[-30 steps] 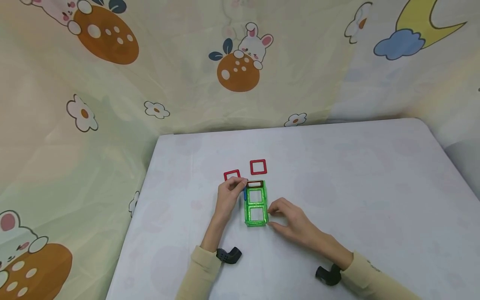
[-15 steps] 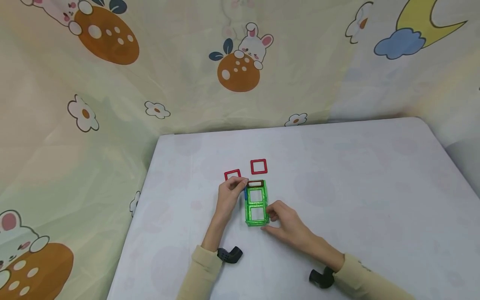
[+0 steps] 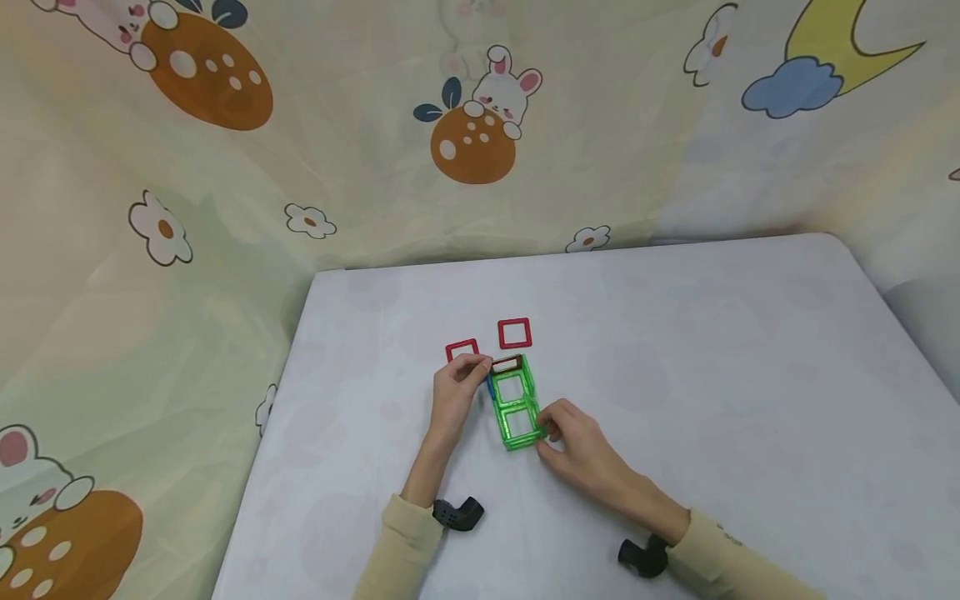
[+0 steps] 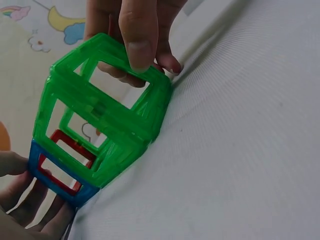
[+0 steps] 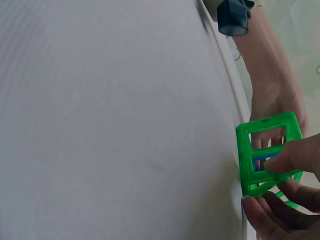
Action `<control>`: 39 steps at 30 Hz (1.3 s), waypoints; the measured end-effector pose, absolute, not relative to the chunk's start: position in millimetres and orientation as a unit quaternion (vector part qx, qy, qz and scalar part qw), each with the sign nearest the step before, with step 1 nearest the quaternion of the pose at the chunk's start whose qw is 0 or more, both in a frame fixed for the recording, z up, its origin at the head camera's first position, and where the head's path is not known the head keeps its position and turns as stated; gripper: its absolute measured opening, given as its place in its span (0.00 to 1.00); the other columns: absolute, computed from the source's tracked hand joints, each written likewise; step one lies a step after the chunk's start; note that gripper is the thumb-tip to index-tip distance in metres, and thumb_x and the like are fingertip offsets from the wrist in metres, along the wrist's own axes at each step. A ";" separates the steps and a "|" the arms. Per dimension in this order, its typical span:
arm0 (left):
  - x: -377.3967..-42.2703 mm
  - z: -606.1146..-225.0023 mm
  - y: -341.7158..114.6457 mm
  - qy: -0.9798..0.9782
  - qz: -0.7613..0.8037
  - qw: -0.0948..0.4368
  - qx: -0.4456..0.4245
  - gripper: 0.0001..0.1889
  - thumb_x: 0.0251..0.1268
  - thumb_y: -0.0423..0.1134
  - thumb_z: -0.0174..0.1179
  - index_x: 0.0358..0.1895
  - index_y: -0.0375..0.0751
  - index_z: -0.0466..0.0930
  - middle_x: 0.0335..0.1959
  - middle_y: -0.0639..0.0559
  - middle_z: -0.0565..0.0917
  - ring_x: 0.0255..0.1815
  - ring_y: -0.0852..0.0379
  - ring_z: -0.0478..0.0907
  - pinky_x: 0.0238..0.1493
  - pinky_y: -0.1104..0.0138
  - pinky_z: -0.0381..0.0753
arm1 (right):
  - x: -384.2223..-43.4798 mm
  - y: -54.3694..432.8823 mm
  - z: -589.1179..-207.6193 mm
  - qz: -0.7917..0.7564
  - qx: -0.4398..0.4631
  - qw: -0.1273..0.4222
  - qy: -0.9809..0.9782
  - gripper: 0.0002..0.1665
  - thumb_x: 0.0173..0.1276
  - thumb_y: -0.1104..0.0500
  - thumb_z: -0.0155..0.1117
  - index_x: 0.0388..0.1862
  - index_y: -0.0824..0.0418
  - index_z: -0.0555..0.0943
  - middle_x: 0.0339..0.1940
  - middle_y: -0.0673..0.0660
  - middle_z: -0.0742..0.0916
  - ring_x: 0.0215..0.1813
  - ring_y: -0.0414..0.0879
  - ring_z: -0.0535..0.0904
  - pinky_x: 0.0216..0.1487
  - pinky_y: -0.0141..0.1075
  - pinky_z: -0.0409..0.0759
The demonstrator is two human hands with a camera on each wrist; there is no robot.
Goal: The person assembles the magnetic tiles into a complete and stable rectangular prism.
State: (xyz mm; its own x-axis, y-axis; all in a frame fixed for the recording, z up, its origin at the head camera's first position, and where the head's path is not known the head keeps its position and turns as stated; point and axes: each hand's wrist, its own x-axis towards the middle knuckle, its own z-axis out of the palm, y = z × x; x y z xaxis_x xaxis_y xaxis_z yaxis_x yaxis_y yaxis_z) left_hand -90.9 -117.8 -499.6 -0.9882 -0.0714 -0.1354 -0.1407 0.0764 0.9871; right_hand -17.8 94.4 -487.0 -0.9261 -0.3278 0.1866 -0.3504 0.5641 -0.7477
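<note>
Frames of glossy, see-through green plastic, each a hollow square, join edge to edge into a small oblong box on a table with a pale, faintly patterned cover. From above, two green squares lie in a row along its top, with a shared bar between them and white showing through both windows. Its long axis is slightly slanted, the far end to the left and the near end to the right. Across the far end is a dark red, see-through hollow tile; at the far left is a deep blue hollow tile. Seen low from the left wrist, the green rims look thick and shiny, and the box's lower edge meets the table.

The left hand is nearly closed, thumb and fingers pinching the blue tile at the far left corner. The right hand grips the green frame at the near right corner, its thumb on one face and its fingers bent towards the other.

Just beyond the box lie two separate bright red hollow squares: one whole, the other partly hidden by the left hand.
</note>
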 end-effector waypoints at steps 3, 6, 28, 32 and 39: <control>-90.5 -499.5 -118.8 0.730 0.680 0.020 -0.071 0.12 0.71 0.44 0.66 0.48 0.40 0.87 0.47 0.49 0.87 0.49 0.56 0.82 0.55 0.67 0.82 | -20.9 99.7 -489.0 0.424 0.193 0.031 -0.884 0.19 0.52 0.77 0.74 0.40 0.62 0.80 0.37 0.52 0.82 0.36 0.46 0.81 0.38 0.32 0.83; -89.4 -497.9 -118.8 0.728 0.682 0.015 -0.071 0.12 0.70 0.43 0.66 0.47 0.38 0.86 0.46 0.48 0.87 0.48 0.56 0.82 0.53 0.69 0.82 | -25.5 105.1 -491.4 0.423 0.192 0.043 -0.884 0.18 0.53 0.77 0.72 0.40 0.63 0.80 0.38 0.53 0.83 0.36 0.46 0.83 0.38 0.31 0.84; -64.1 -484.0 -114.1 0.782 0.618 0.019 -0.077 0.11 0.72 0.40 0.63 0.53 0.45 0.88 0.48 0.50 0.86 0.51 0.54 0.80 0.47 0.72 0.82 | -51.1 124.8 -493.2 0.387 0.159 0.101 -0.903 0.11 0.62 0.75 0.65 0.42 0.67 0.83 0.33 0.57 0.88 0.34 0.43 0.82 0.35 0.35 0.83; -61.5 -483.3 -114.3 0.782 0.618 0.024 -0.072 0.11 0.72 0.39 0.63 0.53 0.45 0.88 0.48 0.49 0.86 0.51 0.53 0.80 0.46 0.74 0.81 | -55.9 126.9 -491.1 0.396 0.142 0.076 -0.904 0.09 0.64 0.74 0.65 0.42 0.67 0.83 0.34 0.58 0.88 0.35 0.43 0.83 0.35 0.35 0.84; -53.6 -480.8 -109.7 0.786 0.610 0.030 -0.096 0.11 0.71 0.42 0.64 0.53 0.47 0.88 0.44 0.51 0.85 0.48 0.54 0.78 0.44 0.72 0.81 | -62.9 131.2 -490.5 0.393 0.133 0.061 -0.908 0.09 0.65 0.72 0.66 0.43 0.65 0.84 0.35 0.57 0.89 0.35 0.44 0.84 0.36 0.36 0.84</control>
State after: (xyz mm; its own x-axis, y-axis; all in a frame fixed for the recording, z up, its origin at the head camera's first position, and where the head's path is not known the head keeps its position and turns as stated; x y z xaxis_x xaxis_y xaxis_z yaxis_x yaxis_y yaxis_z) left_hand -53.6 -109.7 -480.8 -0.9798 -0.1145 -0.1641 -0.1874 0.2370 0.9533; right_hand -62.9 131.2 -490.5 -0.9574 -0.1928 0.2149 -0.2886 0.6559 -0.6975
